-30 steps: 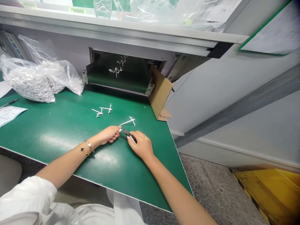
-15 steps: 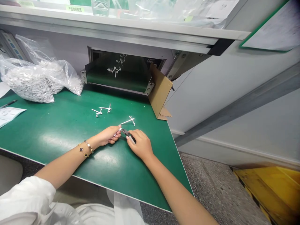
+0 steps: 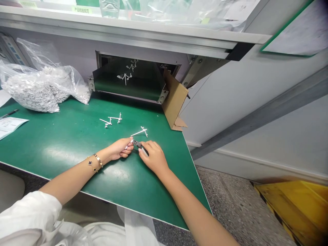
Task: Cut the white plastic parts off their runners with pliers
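Probably nippers, right hand; bag holds parts.

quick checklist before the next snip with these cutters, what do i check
1. Grip of left hand on small white part: ok.
2. Grip of right hand on cutters: ok.
3. Cutter tip at the part: ok.
4. Blades clear of skin: cannot tell, too small.
5. Loose sprue lying on the green mat, apart from both hands: ok.
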A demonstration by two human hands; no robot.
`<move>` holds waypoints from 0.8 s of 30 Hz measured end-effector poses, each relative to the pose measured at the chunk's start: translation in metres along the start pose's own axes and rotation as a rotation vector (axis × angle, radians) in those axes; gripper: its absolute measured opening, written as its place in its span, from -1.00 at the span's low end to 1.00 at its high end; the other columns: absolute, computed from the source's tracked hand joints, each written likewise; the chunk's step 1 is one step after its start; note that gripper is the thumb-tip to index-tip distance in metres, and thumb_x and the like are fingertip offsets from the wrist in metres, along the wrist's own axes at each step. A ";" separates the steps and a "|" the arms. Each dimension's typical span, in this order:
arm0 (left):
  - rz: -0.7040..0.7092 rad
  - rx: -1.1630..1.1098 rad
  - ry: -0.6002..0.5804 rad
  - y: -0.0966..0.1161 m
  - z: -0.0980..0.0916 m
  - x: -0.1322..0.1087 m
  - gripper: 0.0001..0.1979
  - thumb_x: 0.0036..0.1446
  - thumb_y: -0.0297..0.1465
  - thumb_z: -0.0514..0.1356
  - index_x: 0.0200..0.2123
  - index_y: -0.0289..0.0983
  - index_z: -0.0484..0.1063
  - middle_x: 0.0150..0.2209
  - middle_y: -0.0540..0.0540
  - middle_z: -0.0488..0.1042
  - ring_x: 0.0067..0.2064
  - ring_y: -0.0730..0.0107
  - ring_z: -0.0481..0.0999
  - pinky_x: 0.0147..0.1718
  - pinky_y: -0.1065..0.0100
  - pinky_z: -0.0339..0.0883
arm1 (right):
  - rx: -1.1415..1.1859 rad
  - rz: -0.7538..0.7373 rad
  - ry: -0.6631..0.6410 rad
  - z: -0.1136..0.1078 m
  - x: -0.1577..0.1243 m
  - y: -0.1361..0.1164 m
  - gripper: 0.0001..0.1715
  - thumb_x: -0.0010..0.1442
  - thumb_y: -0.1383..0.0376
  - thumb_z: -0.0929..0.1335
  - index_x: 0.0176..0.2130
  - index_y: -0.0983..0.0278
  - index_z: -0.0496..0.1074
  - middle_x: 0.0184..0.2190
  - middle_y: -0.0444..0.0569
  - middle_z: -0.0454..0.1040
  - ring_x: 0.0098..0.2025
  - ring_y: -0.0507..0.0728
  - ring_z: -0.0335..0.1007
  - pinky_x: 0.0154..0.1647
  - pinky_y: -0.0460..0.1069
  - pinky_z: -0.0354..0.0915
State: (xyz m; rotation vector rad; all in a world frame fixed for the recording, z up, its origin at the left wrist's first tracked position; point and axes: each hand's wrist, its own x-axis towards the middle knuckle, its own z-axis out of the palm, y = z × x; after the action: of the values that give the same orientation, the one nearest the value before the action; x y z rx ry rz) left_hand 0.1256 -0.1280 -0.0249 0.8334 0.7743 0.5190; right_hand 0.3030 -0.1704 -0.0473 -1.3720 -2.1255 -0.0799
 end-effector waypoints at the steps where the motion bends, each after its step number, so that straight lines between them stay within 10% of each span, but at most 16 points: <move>1: -0.003 -0.006 0.005 0.000 0.000 0.000 -0.64 0.24 -0.21 -0.08 -0.55 -0.26 0.07 -0.66 0.15 -0.03 -0.71 0.68 -0.16 -0.77 0.57 -0.35 | -0.003 -0.004 -0.001 0.000 0.000 0.000 -0.73 0.19 0.25 0.25 -0.15 0.27 0.44 -0.32 -0.01 0.44 -0.26 0.13 0.29 -0.17 0.00 0.22; 24: 0.139 -0.077 0.190 0.000 0.001 0.003 -0.65 0.22 -0.25 -0.01 -0.57 -0.29 0.12 -0.66 0.12 0.07 -0.74 0.72 -0.10 -0.78 0.59 -0.30 | 0.008 -0.052 0.106 0.003 -0.001 -0.002 -0.77 0.19 0.23 0.23 -0.28 0.26 0.43 -0.42 -0.06 0.45 -0.36 0.07 0.33 -0.29 -0.07 0.21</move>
State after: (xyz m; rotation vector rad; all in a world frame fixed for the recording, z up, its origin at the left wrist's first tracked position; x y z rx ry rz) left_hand 0.1284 -0.1266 -0.0255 0.7767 0.8688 0.7554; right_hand 0.2999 -0.1712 -0.0498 -1.2800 -2.0710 -0.1614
